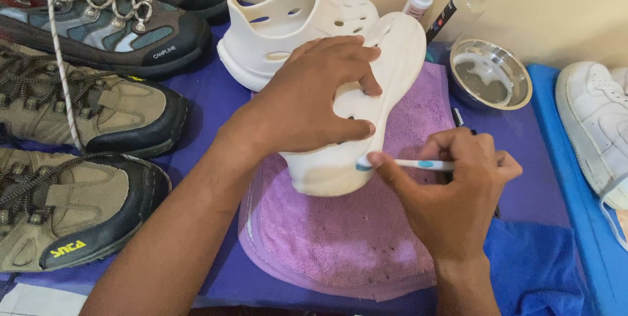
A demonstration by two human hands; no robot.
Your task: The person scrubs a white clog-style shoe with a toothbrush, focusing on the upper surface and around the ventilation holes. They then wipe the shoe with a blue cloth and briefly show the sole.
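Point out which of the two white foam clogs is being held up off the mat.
The nearer white clog, gripped by the left hand over the purple towel while the right hand brushes it with a toothbrush. The other clog rests behind it, untouched.

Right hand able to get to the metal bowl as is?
Probably yes: the metal bowl sits just beyond the right hand with bare cloth between, though that hand holds a toothbrush.

Both hands reach forward, the left hand (314,93) spread in a wide grip, the right hand (451,182) pinched closed.
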